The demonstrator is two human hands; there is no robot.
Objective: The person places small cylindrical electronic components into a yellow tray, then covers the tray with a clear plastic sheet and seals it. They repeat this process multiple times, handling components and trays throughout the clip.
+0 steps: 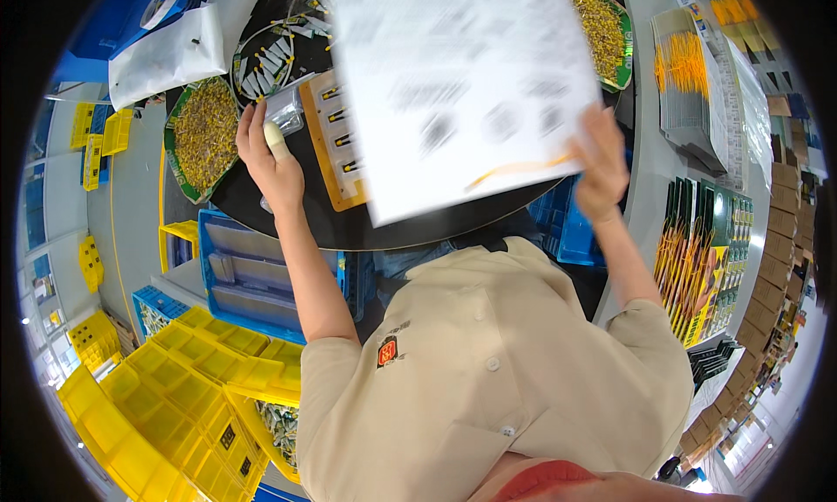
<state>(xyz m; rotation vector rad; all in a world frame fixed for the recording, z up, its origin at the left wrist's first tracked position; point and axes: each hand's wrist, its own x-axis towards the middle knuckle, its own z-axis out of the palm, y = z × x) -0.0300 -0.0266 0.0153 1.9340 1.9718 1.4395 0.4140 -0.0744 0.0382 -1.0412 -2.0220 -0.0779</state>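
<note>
Right hand (pixel 602 166): blurred, your fingers closed on the sheet (pixel 462 75) by its lower right corner.
Left hand (pixel 274 170): half open at the clear pack (pixel 286 109); cannot tell whether you grip it.
Position: sheet between your hands, above the tabletop (pixel 330 230), toward its near edge, partly covering the tray (pixel 323 149).

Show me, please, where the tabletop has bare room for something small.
A bare strip of black tabletop lies along the near edge, bordered by the orange tray, white sheet and left forearm. The upper left is crowded with tubes; beneath the sheet is hidden.
</note>
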